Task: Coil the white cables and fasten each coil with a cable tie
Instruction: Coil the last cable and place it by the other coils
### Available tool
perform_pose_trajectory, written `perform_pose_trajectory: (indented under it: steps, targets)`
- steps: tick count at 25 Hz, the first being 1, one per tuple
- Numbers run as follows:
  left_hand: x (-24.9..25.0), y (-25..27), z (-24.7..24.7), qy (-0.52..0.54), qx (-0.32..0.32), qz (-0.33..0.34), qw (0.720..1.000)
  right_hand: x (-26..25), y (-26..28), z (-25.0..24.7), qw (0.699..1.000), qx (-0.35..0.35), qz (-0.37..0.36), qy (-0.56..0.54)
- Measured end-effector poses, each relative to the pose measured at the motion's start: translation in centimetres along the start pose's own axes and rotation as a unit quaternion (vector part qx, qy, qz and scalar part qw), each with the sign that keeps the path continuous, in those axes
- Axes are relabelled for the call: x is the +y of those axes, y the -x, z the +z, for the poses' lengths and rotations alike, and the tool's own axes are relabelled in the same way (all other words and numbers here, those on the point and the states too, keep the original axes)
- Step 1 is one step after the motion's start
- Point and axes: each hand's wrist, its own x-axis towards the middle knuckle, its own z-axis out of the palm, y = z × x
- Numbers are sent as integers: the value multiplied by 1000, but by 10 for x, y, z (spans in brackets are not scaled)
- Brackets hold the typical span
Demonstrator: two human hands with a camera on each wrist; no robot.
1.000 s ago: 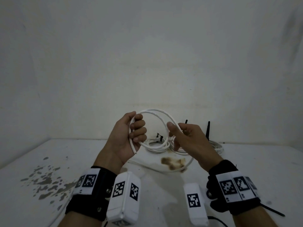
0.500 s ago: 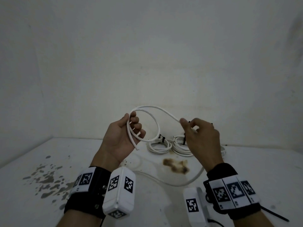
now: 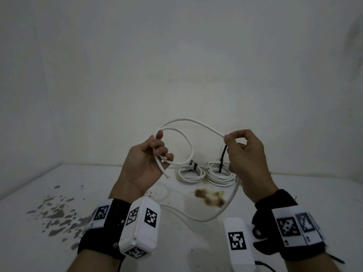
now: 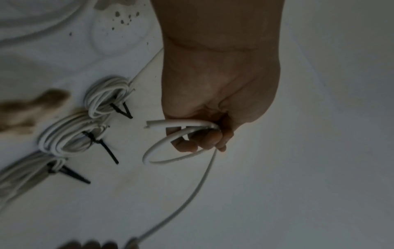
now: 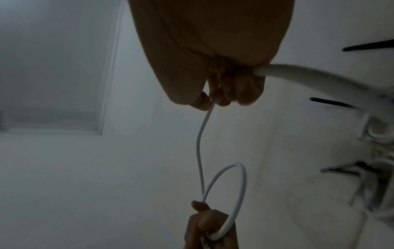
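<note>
My left hand [image 3: 149,160] is raised above the table and grips a small loop of white cable [image 3: 187,146], whose cut end [image 3: 167,176] sticks out below the fingers. In the left wrist view the loop [image 4: 170,148] curls out from the left hand [image 4: 213,118]. From the loop the cable arcs over to my right hand [image 3: 241,154], which pinches it between thumb and fingers; in the right wrist view the cable [image 5: 200,148] hangs from the right hand [image 5: 213,94]. The rest of the cable [image 3: 225,205] sags down to the table.
Tied white coils [image 3: 189,173] [image 3: 221,173] with black cable ties [image 3: 223,158] lie at the back of the white table [image 3: 59,193]. A brown stain [image 3: 209,196] and grey spots [image 3: 55,214] mark the table. A loose black tie [image 3: 337,259] lies at the right front.
My hands have moved apart and risen. The right hand has slid along the cable to the right, drawing out a length between the hands, while the left keeps the loop.
</note>
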Motion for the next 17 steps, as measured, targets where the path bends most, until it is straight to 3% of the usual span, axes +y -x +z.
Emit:
perform_pose_trajectory:
  steps: [2,4,6,9,10,12,14,17]
  targets:
    - [4,-1,-2,78,-3,28,997,10,0,-2,993,-84,68,-45]
    - [11,-2,-4,118,8,59,991,28,3,-4,980,-152,129,0]
    - [16,-1,-7,113,24,73,991,46,8,-7,965,-180,185,46]
    - [14,-2,-9,104,49,86,990,56,10,-3,952,-187,241,-36]
    - [13,-3,-10,102,56,94,989,55,9,-1,956,-183,226,-41]
    - [11,-5,-10,109,66,103,986,52,9,4,971,-185,103,111]
    - [11,-5,-11,118,68,107,985,49,13,10,921,-205,-35,329]
    - [7,-4,-11,101,70,93,988,40,18,17,845,-250,-106,461]
